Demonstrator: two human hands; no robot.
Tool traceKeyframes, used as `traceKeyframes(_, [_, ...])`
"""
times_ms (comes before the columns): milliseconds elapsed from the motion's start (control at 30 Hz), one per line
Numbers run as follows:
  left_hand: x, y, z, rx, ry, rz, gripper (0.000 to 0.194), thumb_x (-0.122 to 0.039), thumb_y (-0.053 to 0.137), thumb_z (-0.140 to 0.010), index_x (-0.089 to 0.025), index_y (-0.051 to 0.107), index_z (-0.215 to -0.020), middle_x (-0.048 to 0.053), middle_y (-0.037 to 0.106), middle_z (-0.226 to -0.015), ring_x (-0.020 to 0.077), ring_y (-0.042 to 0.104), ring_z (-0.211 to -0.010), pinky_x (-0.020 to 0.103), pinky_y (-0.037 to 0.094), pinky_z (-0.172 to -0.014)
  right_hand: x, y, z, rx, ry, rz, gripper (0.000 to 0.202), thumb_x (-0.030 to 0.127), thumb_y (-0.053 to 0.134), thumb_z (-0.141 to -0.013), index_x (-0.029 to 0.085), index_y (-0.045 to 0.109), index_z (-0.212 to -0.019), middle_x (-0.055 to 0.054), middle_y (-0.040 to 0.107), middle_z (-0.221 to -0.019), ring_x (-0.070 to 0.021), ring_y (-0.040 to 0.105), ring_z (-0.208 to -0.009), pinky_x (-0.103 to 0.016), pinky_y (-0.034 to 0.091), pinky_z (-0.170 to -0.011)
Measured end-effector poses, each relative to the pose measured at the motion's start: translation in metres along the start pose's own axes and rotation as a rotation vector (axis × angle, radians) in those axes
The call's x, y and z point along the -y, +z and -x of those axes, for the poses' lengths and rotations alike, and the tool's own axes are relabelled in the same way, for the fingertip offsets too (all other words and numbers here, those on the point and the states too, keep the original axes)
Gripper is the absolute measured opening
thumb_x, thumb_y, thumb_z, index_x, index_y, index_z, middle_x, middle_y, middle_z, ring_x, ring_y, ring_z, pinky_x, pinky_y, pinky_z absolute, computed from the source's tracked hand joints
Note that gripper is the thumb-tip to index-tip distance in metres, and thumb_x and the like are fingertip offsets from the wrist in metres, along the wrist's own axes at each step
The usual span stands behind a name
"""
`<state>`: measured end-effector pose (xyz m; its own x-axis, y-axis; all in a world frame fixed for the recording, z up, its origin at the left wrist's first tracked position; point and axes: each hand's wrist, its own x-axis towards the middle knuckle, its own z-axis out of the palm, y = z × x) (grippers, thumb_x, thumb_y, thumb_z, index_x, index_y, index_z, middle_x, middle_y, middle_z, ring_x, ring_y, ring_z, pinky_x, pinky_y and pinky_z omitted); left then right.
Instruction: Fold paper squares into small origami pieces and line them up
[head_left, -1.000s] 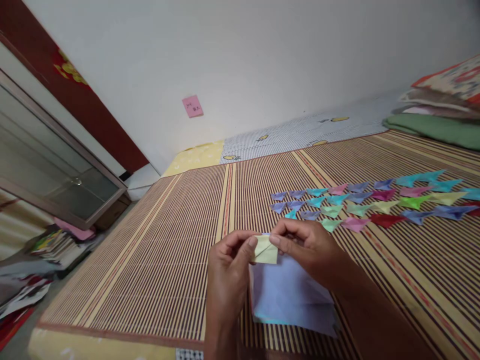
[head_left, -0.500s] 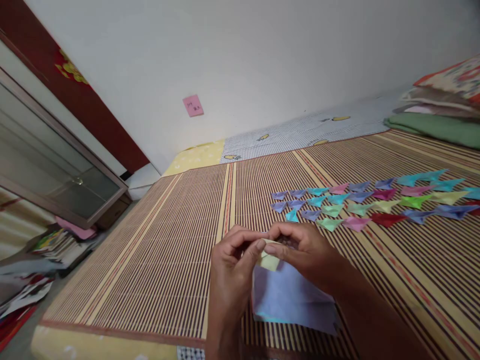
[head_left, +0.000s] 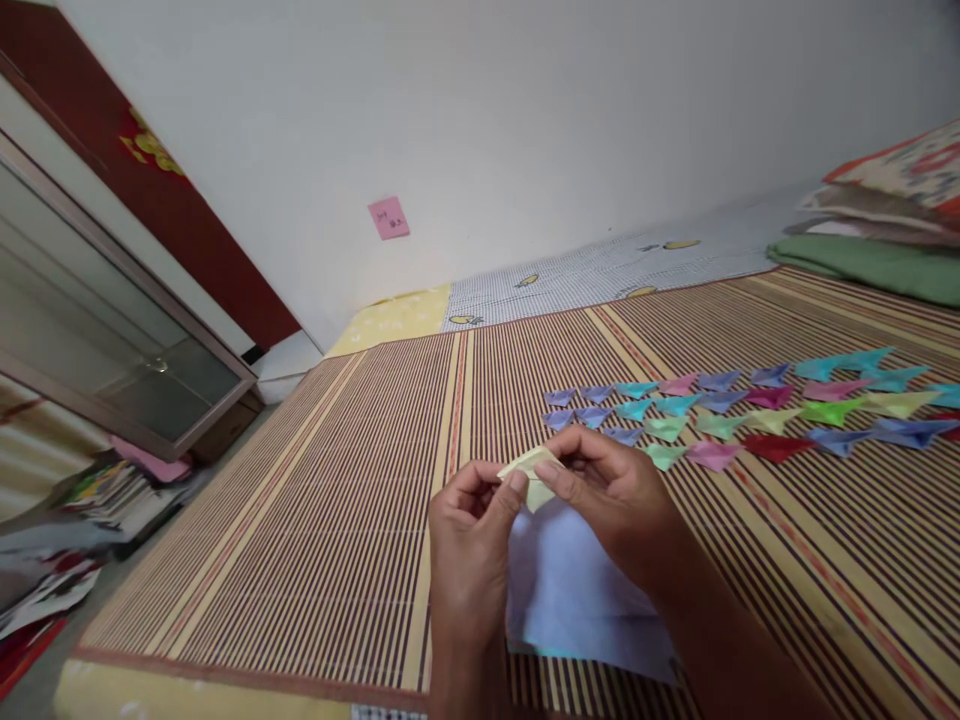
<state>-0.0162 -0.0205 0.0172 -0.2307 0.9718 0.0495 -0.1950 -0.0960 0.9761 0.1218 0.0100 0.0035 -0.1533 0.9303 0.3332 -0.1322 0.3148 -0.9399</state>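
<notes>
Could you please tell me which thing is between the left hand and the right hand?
In the head view, a folded pale yellow paper is between the left hand and the right hand, pinched by both. Below it, lavender paper lies on the striped mat.

Soft, rather dim indoor light leaves the white wall (head_left: 540, 120) greyish, palest around the pink note (head_left: 388, 217) and darkening toward the far right. A mild shadow lies across the lavender paper (head_left: 577, 585) — creases in the pale yellow paper (head_left: 535, 491) look slightly soft — while wide-angle distortion slants the glass-paned door (head_left: 112, 320), marked by one small glint, at left.
</notes>
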Motion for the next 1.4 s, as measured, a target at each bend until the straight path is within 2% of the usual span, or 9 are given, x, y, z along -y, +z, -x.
traceKeyframes(200, [-0.004,0.001,0.002,0.076,0.018,-0.029,0.020,-0.032,0.080,-0.078,-0.017,0.068,-0.073,-0.001,0.063,-0.066,0.0128,0.056,-0.064,0.023,0.045,-0.062,0.003,-0.003,0.000,0.026,0.056,-0.061,0.018,0.033,0.066,-0.091,0.020,0.068,-0.080,0.001,0.062,-0.071,-0.0136,0.055,-0.065,-0.025,0.044,-0.060])
traceKeyframes(367, [-0.001,-0.003,0.002,0.106,0.068,-0.119,0.021,-0.035,0.072,-0.089,-0.017,0.070,-0.078,-0.001,0.059,-0.070,0.0132,0.052,-0.068,0.024,0.042,-0.065,0.001,-0.003,-0.001,0.043,0.122,-0.126,0.022,0.037,0.066,-0.090,0.020,0.064,-0.076,0.003,0.055,-0.067,-0.0124,0.049,-0.060,-0.024,0.041,-0.055])
traceKeyframes(533, [0.001,-0.007,0.002,0.129,0.096,-0.156,0.022,-0.034,0.070,-0.091,-0.017,0.069,-0.078,-0.002,0.056,-0.069,0.0130,0.050,-0.068,0.024,0.041,-0.064,0.002,-0.002,-0.002,0.026,0.051,0.001,0.032,0.037,0.058,-0.095,0.020,0.055,-0.068,0.004,0.044,-0.062,-0.0119,0.041,-0.057,-0.024,0.035,-0.051])
traceKeyframes(767, [0.005,0.007,0.001,0.109,-0.058,0.026,0.021,-0.030,0.083,-0.077,-0.016,0.067,-0.076,-0.001,0.063,-0.069,0.0115,0.054,-0.064,0.022,0.044,-0.061,0.002,0.000,-0.001,-0.057,0.013,-0.010,0.027,0.034,0.058,-0.095,0.021,0.057,-0.071,0.003,0.052,-0.064,-0.0138,0.048,-0.059,-0.026,0.040,-0.054])
traceKeyframes(900, [0.007,0.003,0.000,0.082,-0.040,0.023,0.018,-0.028,0.080,-0.078,-0.015,0.068,-0.075,-0.001,0.065,-0.067,0.0104,0.055,-0.061,0.021,0.044,-0.059,0.002,-0.008,-0.002,0.051,0.052,0.015,0.022,0.032,0.061,-0.092,0.021,0.060,-0.073,0.003,0.054,-0.066,-0.0138,0.050,-0.062,-0.026,0.040,-0.057])
traceKeyframes(1033, [0.007,-0.004,-0.004,-0.003,-0.023,0.091,0.019,-0.025,0.083,-0.075,-0.015,0.068,-0.071,-0.003,0.063,-0.063,0.0082,0.052,-0.056,0.019,0.042,-0.056,0.001,-0.017,-0.003,0.191,0.069,0.041,0.020,0.029,0.064,-0.090,0.020,0.063,-0.072,0.003,0.053,-0.066,-0.0126,0.047,-0.062,-0.027,0.037,-0.059])
traceKeyframes(1133, [0.005,-0.002,-0.006,0.011,-0.048,0.192,0.021,-0.025,0.088,-0.069,-0.015,0.072,-0.079,0.000,0.069,-0.071,0.0098,0.058,-0.062,0.021,0.046,-0.061,0.000,-0.017,-0.004,0.125,0.026,0.025,0.019,0.029,0.063,-0.091,0.020,0.064,-0.075,0.004,0.054,-0.067,-0.0126,0.047,-0.064,-0.027,0.037,-0.059])
traceKeyframes(1267, [0.004,0.003,-0.007,0.080,-0.073,0.238,0.038,-0.023,0.091,-0.064,-0.014,0.077,-0.099,0.004,0.075,-0.083,0.0117,0.064,-0.067,0.019,0.045,-0.056,-0.003,-0.011,-0.005,0.035,-0.021,0.011,0.019,0.029,0.063,-0.094,0.020,0.064,-0.077,0.003,0.055,-0.069,-0.0133,0.049,-0.065,-0.027,0.038,-0.061])
traceKeyframes(1400, [0.008,0.004,-0.006,0.037,-0.049,0.266,0.020,-0.024,0.089,-0.071,-0.013,0.079,-0.085,0.001,0.072,-0.070,0.0065,0.060,-0.058,0.014,0.044,-0.052,-0.007,-0.009,-0.004,0.034,-0.027,0.053,0.019,0.030,0.062,-0.095,0.020,0.065,-0.079,0.003,0.058,-0.070,-0.0136,0.050,-0.066,-0.027,0.039,-0.061])
